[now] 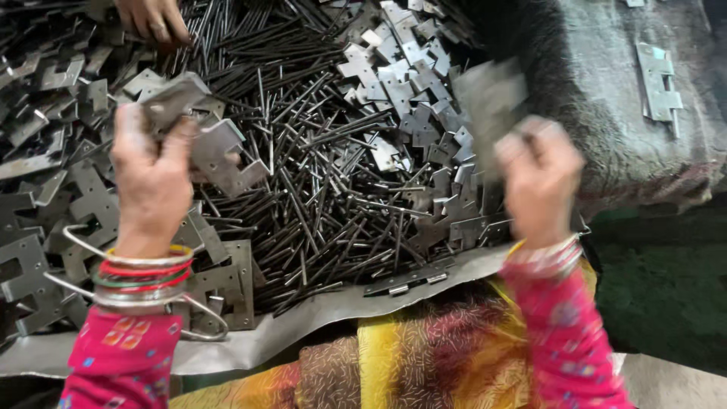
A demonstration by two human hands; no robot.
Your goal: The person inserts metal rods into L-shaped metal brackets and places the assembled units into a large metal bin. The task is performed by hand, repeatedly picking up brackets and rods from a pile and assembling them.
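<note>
Our left hand (pixel 151 178) clenches a hinge plate (pixel 198 129) clear above the pins (pixel 318 174); our blurred right hand (pixel 539 178) grasps another plate (pixel 492 95).

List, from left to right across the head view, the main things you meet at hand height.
Flat hinge plates → left hand gripping a hinge plate → heap of thin metal pins → right hand, blurred, holding a plate → grey cloth.

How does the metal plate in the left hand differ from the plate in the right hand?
The plate in the left hand is sharp: a notched hinge plate. The plate above the right hand is blurred, its outline unclear. The left plate is over the pins, the right near the cloth. Both are grey metal.
</note>
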